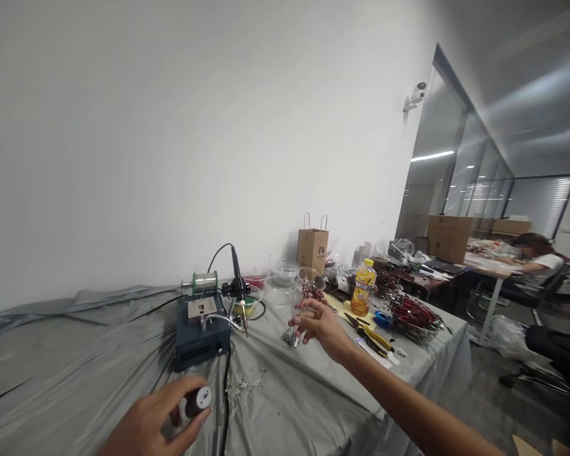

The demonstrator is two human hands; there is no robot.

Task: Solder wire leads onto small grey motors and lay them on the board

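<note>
White at its end face and dark along its side, a small cylinder sits pinched between thumb and fingers of the left hand, above the tabletop toward its near edge. It looks rigid, smooth, probably dense; gripping round the sides seems surest. The right hand, farther from that edge, is half curled; whether it holds anything, I cannot tell.

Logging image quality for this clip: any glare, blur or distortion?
Head view: a bright streak shows on the glass, which wide-angle distortion seems to tilt; ceiling glare smears; the far person looks soft, the cylinder in the left hand clearer.
</note>
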